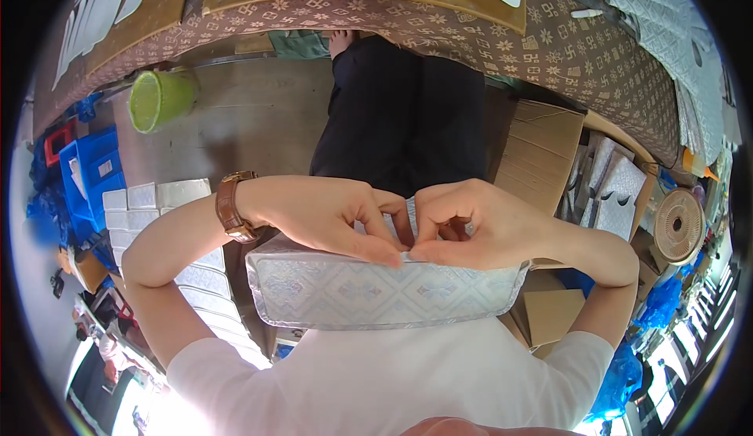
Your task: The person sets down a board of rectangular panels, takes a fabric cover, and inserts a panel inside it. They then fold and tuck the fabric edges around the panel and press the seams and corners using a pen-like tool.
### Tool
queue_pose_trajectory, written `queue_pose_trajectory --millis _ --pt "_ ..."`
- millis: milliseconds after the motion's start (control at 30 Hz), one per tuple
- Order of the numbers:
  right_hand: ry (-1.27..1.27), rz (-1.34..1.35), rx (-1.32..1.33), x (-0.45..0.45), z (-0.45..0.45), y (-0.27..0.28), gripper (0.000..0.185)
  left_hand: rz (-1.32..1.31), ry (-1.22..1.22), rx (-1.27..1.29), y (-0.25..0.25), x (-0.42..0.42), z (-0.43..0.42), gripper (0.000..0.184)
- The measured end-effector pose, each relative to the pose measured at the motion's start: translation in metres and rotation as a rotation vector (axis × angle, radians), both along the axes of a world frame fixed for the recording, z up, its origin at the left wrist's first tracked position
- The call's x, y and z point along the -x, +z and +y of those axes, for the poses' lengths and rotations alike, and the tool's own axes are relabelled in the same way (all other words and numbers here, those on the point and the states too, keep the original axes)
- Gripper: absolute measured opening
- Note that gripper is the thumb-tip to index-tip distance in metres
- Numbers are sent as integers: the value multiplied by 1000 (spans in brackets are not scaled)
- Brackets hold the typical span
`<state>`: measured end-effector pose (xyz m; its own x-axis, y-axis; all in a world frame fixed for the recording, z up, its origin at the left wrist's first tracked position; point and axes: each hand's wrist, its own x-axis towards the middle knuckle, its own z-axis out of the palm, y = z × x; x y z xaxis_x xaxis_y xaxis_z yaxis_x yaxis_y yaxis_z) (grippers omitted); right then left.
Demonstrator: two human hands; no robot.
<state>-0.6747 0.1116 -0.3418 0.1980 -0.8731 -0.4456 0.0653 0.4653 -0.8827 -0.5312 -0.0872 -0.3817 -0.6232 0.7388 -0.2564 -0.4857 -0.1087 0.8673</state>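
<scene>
A box-shaped piece covered in pale, silvery fabric with a diamond pattern [384, 291] rests across my lap, close against my white shirt. My left hand [337, 216], with a brown-strapped watch on its wrist, pinches the piece's upper edge near the middle. Right beside it, my right hand [478, 224] pinches the same edge, its thumb and fingertips nearly touching those of the left. Whatever fine detail lies between the fingertips is too small to make out. Both hands hide part of the piece's far side.
Stacked pale patterned pieces [208, 283] stand at my left, near a blue crate [94, 171] and a green bin [161, 100]. An open cardboard box [541, 142] with silvery pieces is at my right, by a fan [679, 226]. Ahead is a cloth-covered table [439, 19].
</scene>
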Motion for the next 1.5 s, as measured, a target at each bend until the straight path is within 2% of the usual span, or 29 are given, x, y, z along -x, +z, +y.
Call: queue_pose_trajectory --millis 100,233,400,500,533,600,667,700,967,1200,1500 --pt "-1 -49 21 -5 -2 -6 13 -87 94 -106 -11 -18 -6 24" --pt "49 -2 28 -6 -7 -6 14 -125 100 -133 -9 -23 -10 22" --pt "78 -99 -57 -8 -17 -11 13 -52 78 -143 -27 -35 -9 28" --pt "117 -86 -25 -4 -13 -15 13 -100 261 -311 -28 -61 -17 50" --pt "84 -95 -35 -3 -11 -17 12 -96 291 -306 -30 -68 -18 50" --pt "12 -116 -61 -2 -6 -18 12 -61 329 -344 -34 -82 -16 62" --pt "45 -110 -50 -1 -8 -18 12 -45 372 -355 -40 -97 -11 69" --pt "50 -100 -42 -1 -9 -18 12 -128 371 -359 -45 -103 -7 71" --pt "79 -34 -22 -4 -14 -13 13 -192 427 -430 -56 -121 6 66" --pt "73 1 45 -7 -9 -11 14 -270 346 -241 -57 -125 6 59" --pt "98 11 115 -10 -20 -2 6 29 531 -198 -25 -97 -4 42"
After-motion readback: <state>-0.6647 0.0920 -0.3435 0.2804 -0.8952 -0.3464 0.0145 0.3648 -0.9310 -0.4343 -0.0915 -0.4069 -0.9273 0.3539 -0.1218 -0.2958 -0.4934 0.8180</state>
